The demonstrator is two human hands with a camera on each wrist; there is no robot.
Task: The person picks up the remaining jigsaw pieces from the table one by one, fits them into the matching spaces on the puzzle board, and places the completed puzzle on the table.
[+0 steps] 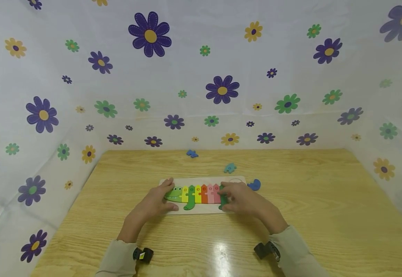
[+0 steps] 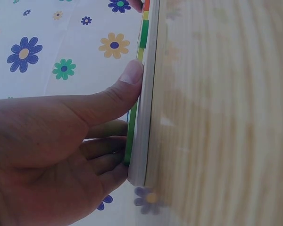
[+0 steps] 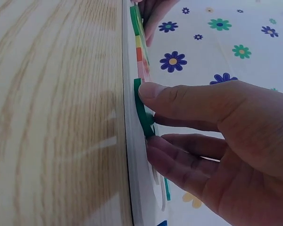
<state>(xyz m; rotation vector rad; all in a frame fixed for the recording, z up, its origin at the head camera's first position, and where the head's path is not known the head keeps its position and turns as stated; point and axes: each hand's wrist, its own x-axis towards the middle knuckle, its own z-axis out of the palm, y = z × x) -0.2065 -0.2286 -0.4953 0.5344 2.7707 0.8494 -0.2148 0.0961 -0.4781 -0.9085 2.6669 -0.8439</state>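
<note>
A wooden crocodile puzzle board [image 1: 201, 211] lies on the table, with a green head piece [image 1: 174, 195], a green leg piece [image 1: 189, 202] and yellow, orange and pink body pieces in a row. My left hand [image 1: 156, 200] rests on the board's left end, thumb near the front and fingers by the head; its thumb [image 2: 132, 73] touches the top side in the left wrist view. On the right part of the board, my right hand [image 1: 244, 198] pinches a dark green leg piece [image 3: 142, 110] beside the last pink piece. Fingers partly hide this piece in the head view.
Behind the board lie a blue piece [image 1: 192, 154] and a teal piece [image 1: 230, 168]. Another blue, curved piece [image 1: 254, 185] is just off the board's right end. A flowered white cloth [image 1: 187, 69] encloses the wooden table [image 1: 325, 207] at the back and sides.
</note>
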